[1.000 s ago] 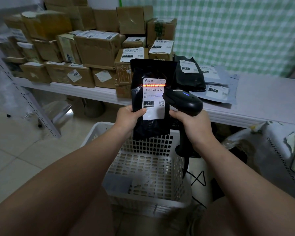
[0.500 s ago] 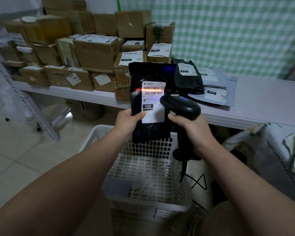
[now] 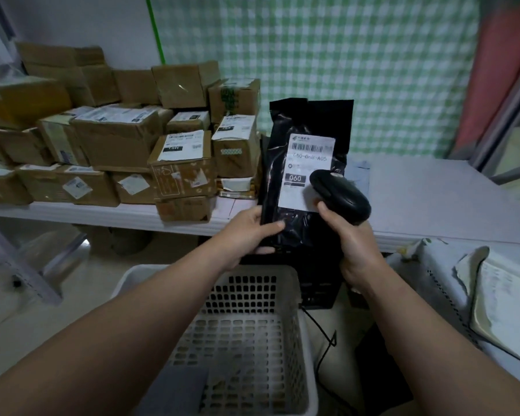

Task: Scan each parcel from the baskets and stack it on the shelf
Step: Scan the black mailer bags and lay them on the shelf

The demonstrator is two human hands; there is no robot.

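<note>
Parcel: glossy black plastic pouch [image 3: 308,118] with a white label, held upright above the white perforated plastic basket [image 3: 306,340], in front of the white shelf [image 3: 427,199].
Left grip [image 3: 249,232]: pinches the pouch's lower left edge.
Right grip [image 3: 351,244]: wrapped round the black handheld scanner [image 3: 341,196], whose head covers the label's lower right corner.
Doing it well: no beam shows on the barcode, so the scanner probably needs drawing back and aiming higher while the label is kept flat.
</note>
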